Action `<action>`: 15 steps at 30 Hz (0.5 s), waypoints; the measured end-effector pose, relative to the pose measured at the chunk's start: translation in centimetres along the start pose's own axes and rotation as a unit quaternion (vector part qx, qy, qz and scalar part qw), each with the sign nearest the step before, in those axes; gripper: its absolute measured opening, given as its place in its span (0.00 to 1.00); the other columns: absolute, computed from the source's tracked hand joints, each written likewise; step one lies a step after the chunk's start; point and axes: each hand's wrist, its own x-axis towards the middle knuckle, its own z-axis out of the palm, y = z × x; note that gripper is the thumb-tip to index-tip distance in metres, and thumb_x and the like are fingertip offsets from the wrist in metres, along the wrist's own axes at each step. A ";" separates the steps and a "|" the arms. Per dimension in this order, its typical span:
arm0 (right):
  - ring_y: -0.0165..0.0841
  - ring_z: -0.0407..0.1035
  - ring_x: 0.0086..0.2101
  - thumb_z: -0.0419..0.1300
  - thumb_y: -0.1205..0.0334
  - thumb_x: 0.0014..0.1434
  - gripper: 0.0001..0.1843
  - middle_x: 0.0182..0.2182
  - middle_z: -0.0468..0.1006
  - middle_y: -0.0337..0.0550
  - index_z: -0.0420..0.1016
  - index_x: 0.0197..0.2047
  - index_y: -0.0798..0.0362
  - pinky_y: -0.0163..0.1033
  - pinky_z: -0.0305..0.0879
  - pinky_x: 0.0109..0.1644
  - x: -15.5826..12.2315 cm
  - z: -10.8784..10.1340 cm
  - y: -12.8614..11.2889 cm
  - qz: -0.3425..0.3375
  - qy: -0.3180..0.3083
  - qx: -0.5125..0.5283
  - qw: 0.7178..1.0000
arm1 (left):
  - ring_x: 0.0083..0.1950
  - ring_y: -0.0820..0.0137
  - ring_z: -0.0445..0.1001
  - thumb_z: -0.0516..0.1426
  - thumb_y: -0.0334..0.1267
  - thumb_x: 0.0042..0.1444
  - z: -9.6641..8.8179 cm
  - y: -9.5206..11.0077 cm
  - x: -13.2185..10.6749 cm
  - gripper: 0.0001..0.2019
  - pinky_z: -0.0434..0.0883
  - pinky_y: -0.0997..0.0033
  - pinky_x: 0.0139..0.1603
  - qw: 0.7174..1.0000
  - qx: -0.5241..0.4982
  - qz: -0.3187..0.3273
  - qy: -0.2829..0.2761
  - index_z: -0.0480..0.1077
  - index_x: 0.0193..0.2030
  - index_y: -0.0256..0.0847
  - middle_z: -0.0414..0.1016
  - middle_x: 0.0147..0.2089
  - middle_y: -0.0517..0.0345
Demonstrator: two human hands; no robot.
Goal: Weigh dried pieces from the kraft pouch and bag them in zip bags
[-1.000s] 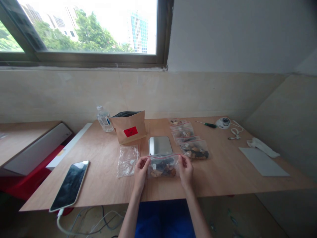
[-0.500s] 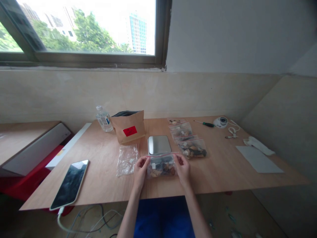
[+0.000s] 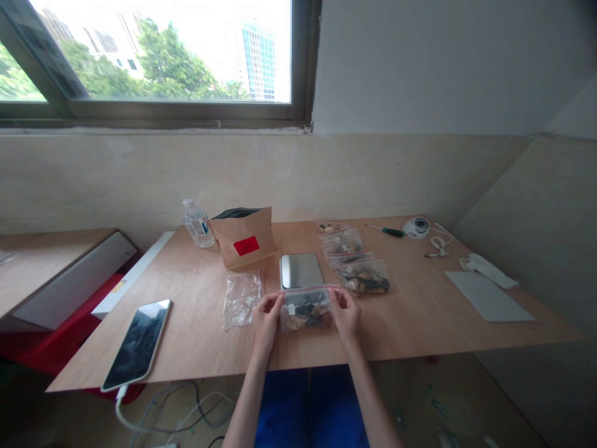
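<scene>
Lower centre of frame: right hand point(image 3: 346, 312) has slid inward along the top edge of a clear, red-lined plastic zip bag of dark and tan pieces point(image 3: 305, 313); left hand point(image 3: 265, 316) stays at the left corner. We read that as work on the bag's top strip. Fingers nearly closed both sides, thumbs pinching that edge; we can't tell if the bag's bottom touches the wooden worktop point(image 3: 200, 348). Just beyond: square silver metal plate point(image 3: 301, 271); farther, left of centre, open brown paper pouch point(image 3: 240, 260).
</scene>
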 end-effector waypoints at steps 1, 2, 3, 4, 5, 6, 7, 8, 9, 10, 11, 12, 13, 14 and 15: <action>0.33 0.70 0.28 0.59 0.49 0.54 0.17 0.27 0.78 0.44 0.75 0.34 0.56 0.36 0.67 0.32 0.0 0.0 0.0 -0.003 0.001 -0.001 1.000 | 0.33 0.68 0.72 0.62 0.45 0.47 -0.1 0.0 0.0 0.12 0.67 0.71 0.36 1.000 0.005 0.003 0.001 0.74 0.30 0.38 0.76 0.29 0.56; 0.33 0.70 0.28 0.59 0.49 0.54 0.17 0.27 0.78 0.44 0.75 0.33 0.56 0.35 0.67 0.32 -0.1 0.0 0.0 -0.005 0.002 -0.002 1.000 | 0.34 0.67 0.73 0.62 0.45 0.47 -0.1 0.1 0.0 0.12 0.67 0.71 0.36 1.000 0.009 0.004 0.000 0.75 0.30 0.38 0.76 0.29 0.56; 0.33 0.70 0.28 0.59 0.49 0.54 0.17 0.27 0.78 0.44 0.75 0.34 0.56 0.35 0.67 0.32 -0.1 -0.1 0.0 -0.005 0.002 -0.003 1.000 | 0.34 0.67 0.73 0.62 0.45 0.47 -0.2 0.2 -0.1 0.12 0.67 0.71 0.36 1.000 0.013 0.005 -0.003 0.75 0.30 0.38 0.77 0.30 0.56; 0.33 0.70 0.28 0.59 0.49 0.54 0.17 0.27 0.77 0.44 0.75 0.34 0.56 0.35 0.67 0.32 -0.1 -0.1 0.0 -0.005 0.004 -0.002 1.000 | 0.34 0.67 0.73 0.61 0.45 0.47 -0.2 0.3 -0.1 0.11 0.67 0.71 0.36 1.000 0.016 0.005 -0.004 0.75 0.30 0.38 0.77 0.30 0.56; 0.33 0.70 0.27 0.59 0.49 0.54 0.17 0.27 0.77 0.44 0.75 0.34 0.56 0.35 0.67 0.32 -0.1 -0.1 0.0 -0.004 0.005 0.000 1.000 | 0.35 0.66 0.73 0.61 0.45 0.48 -0.2 0.4 -0.1 0.11 0.67 0.70 0.37 1.000 0.020 0.005 -0.004 0.75 0.31 0.38 0.77 0.30 0.55; 0.33 0.70 0.28 0.59 0.49 0.54 0.17 0.26 0.77 0.44 0.75 0.34 0.56 0.36 0.68 0.33 -0.1 0.0 0.0 -0.002 0.005 0.005 1.000 | 0.35 0.66 0.73 0.61 0.45 0.48 -0.3 0.5 -0.2 0.11 0.68 0.70 0.38 1.000 0.023 0.005 -0.005 0.75 0.31 0.38 0.77 0.31 0.55; 0.33 0.70 0.28 0.59 0.50 0.54 0.16 0.27 0.77 0.44 0.75 0.34 0.56 0.36 0.68 0.33 -0.1 0.0 0.0 0.001 0.004 0.013 1.000 | 0.36 0.66 0.73 0.61 0.45 0.48 -0.2 0.6 -0.2 0.11 0.68 0.69 0.39 1.000 0.024 0.006 -0.007 0.75 0.31 0.38 0.77 0.31 0.54; 0.33 0.70 0.28 0.59 0.50 0.54 0.16 0.27 0.77 0.44 0.75 0.34 0.56 0.36 0.68 0.33 -0.1 0.0 0.0 0.005 0.003 0.022 1.000 | 0.36 0.66 0.73 0.60 0.45 0.49 -0.2 0.7 -0.3 0.12 0.68 0.69 0.40 1.000 0.025 0.006 -0.012 0.75 0.32 0.38 0.77 0.32 0.54; 0.33 0.70 0.28 0.59 0.49 0.54 0.16 0.27 0.77 0.44 0.75 0.33 0.56 0.36 0.68 0.33 -0.1 0.0 -0.1 0.011 0.001 0.032 0.999 | 0.37 0.66 0.73 0.60 0.45 0.49 -0.2 0.7 -0.3 0.12 0.68 0.69 0.40 0.999 0.024 0.007 -0.019 0.75 0.32 0.38 0.77 0.33 0.54; 0.33 0.71 0.29 0.59 0.49 0.54 0.16 0.27 0.77 0.44 0.74 0.33 0.56 0.36 0.69 0.33 -0.1 0.0 -0.2 0.018 -0.002 0.042 0.999 | 0.37 0.66 0.73 0.60 0.45 0.50 -0.2 0.7 -0.3 0.11 0.67 0.69 0.41 0.999 0.023 0.007 -0.028 0.75 0.33 0.38 0.77 0.33 0.54; 0.33 0.71 0.29 0.59 0.49 0.53 0.16 0.27 0.77 0.43 0.74 0.34 0.56 0.36 0.69 0.33 -0.1 -0.1 -0.3 0.028 -0.007 0.053 0.998 | 0.38 0.66 0.73 0.59 0.45 0.50 -0.1 0.7 -0.4 0.11 0.67 0.70 0.41 0.999 0.020 0.006 -0.036 0.75 0.33 0.38 0.77 0.34 0.54; 0.34 0.71 0.29 0.60 0.49 0.53 0.16 0.27 0.77 0.43 0.74 0.34 0.56 0.36 0.69 0.34 -0.1 -0.1 -0.4 0.038 -0.014 0.063 0.997 | 0.38 0.67 0.73 0.59 0.45 0.51 -0.1 0.7 -0.4 0.11 0.67 0.70 0.40 0.999 0.016 0.005 -0.043 0.75 0.34 0.38 0.77 0.34 0.54; 0.34 0.71 0.30 0.60 0.49 0.53 0.16 0.28 0.78 0.43 0.74 0.34 0.56 0.37 0.69 0.34 -0.1 -0.1 -0.6 0.047 -0.021 0.072 0.996 | 0.38 0.67 0.72 0.59 0.45 0.51 -0.1 0.6 -0.4 0.11 0.67 0.71 0.40 0.999 0.014 0.004 -0.047 0.75 0.34 0.38 0.77 0.34 0.55; 0.34 0.72 0.30 0.61 0.50 0.52 0.17 0.29 0.78 0.44 0.74 0.35 0.56 0.37 0.69 0.34 -0.1 -0.2 -0.7 0.054 -0.029 0.079 0.995 | 0.37 0.67 0.72 0.59 0.44 0.51 0.0 0.5 -0.3 0.11 0.66 0.71 0.40 0.999 0.014 0.005 -0.049 0.75 0.35 0.38 0.77 0.34 0.55; 0.34 0.72 0.31 0.61 0.50 0.52 0.17 0.29 0.78 0.44 0.74 0.36 0.56 0.37 0.69 0.35 -0.1 -0.2 -0.8 0.059 -0.037 0.083 0.994 | 0.37 0.67 0.72 0.59 0.44 0.51 0.0 0.3 -0.3 0.11 0.66 0.71 0.40 0.999 0.015 0.008 -0.051 0.75 0.35 0.38 0.76 0.34 0.55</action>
